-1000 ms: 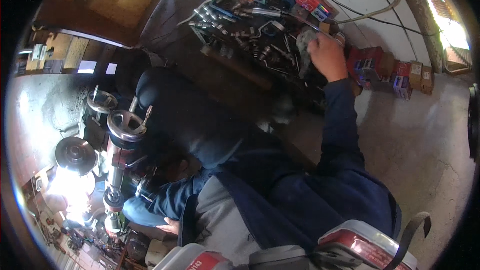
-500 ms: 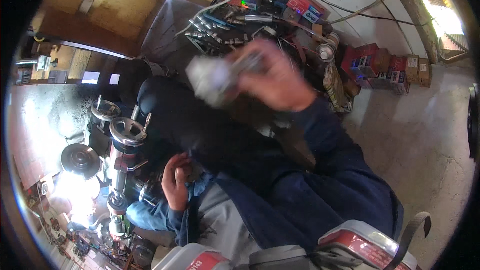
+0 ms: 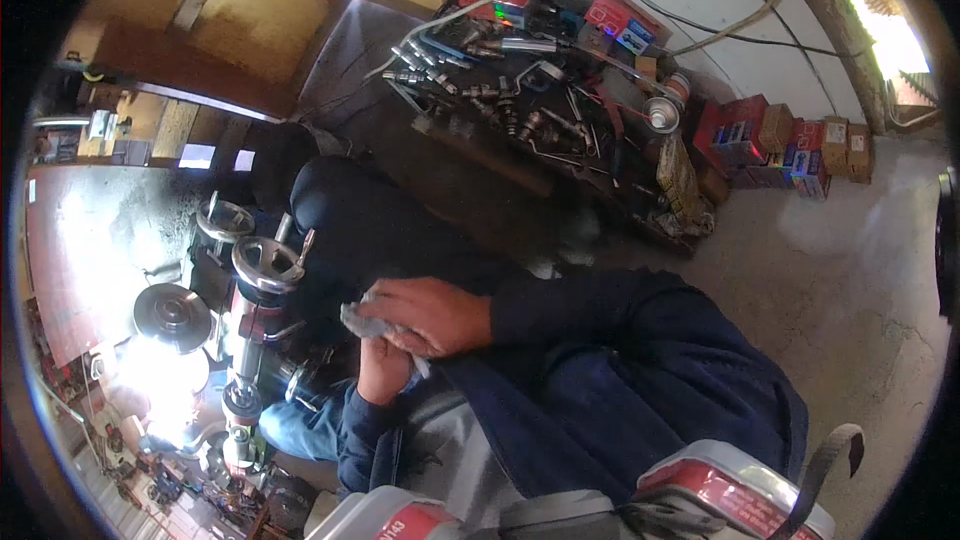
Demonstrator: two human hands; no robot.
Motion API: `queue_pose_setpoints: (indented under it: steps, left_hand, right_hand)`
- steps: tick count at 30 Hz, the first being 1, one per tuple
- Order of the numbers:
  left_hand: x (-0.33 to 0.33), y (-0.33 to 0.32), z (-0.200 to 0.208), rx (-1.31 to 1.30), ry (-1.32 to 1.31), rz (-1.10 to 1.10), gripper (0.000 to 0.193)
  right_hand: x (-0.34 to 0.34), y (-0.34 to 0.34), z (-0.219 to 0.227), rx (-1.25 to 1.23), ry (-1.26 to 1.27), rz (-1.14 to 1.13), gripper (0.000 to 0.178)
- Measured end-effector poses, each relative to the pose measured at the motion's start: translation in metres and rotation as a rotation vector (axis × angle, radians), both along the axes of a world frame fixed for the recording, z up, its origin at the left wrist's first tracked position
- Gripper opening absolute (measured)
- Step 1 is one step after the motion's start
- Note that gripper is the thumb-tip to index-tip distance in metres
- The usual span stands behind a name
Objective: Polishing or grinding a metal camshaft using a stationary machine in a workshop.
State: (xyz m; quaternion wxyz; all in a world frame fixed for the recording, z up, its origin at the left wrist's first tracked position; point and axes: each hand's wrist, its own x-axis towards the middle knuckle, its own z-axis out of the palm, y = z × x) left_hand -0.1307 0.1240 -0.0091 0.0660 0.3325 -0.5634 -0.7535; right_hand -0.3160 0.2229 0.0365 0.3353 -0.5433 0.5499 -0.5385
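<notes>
A crumpled light-grey rag [image 3: 356, 321] pokes out past the fingers of my right hand [image 3: 438, 314]. That hand is closed over it and rests across my left hand [image 3: 383, 372], in front of my body. A second bit of the rag hangs below the right palm. My left hand's fingers lie mostly hidden under the right hand and the rag, so their grip does not show. To the left of both hands stands a machine with a metal handwheel [image 3: 268, 284] and a smaller handwheel [image 3: 224, 230] behind it.
Ahead lie several metal fittings and hand tools [image 3: 510, 105] on a dark surface. A spray can [image 3: 662, 114] stands at its right end, near red boxes [image 3: 735, 135] by the wall. At far left, a bright lamp [image 3: 165, 380] glares beside a round metal disc [image 3: 172, 316].
My right hand, with the rag, has come down and toward me from over the tools onto my left hand. The left hand has shifted slightly and is now partly covered.
</notes>
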Motion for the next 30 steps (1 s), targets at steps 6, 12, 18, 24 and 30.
queue_pose_setpoints:
  steps: [6, 12, 18, 24, 30]
  left_hand:
    - [-0.055, 0.001, 0.049, -0.631, 0.042, -0.232, 0.018]
    - [-0.074, 0.003, 0.07, -0.659, -0.108, -0.154, 0.005]
    - [-0.051, 0.004, 0.033, -0.193, 0.043, 0.007, 0.012]
    - [-0.056, 0.002, 0.045, 0.209, 0.041, -0.03, 0.02]
    - [-0.064, -0.008, 0.055, -0.433, 0.057, -0.487, 0.033]
  right_hand:
    - [-0.016, -0.013, 0.008, -0.011, -0.309, -0.344, 0.024]
    - [-0.045, -0.008, -0.011, 0.172, -0.522, -0.336, 0.028]
    - [-0.033, 0.005, -0.004, -0.156, -0.181, -0.163, 0.03]
    - [-0.02, -0.002, -0.009, 0.146, -0.121, -0.364, 0.026]
    - [-0.036, -0.01, -0.013, 0.159, -0.808, -0.286, 0.031]
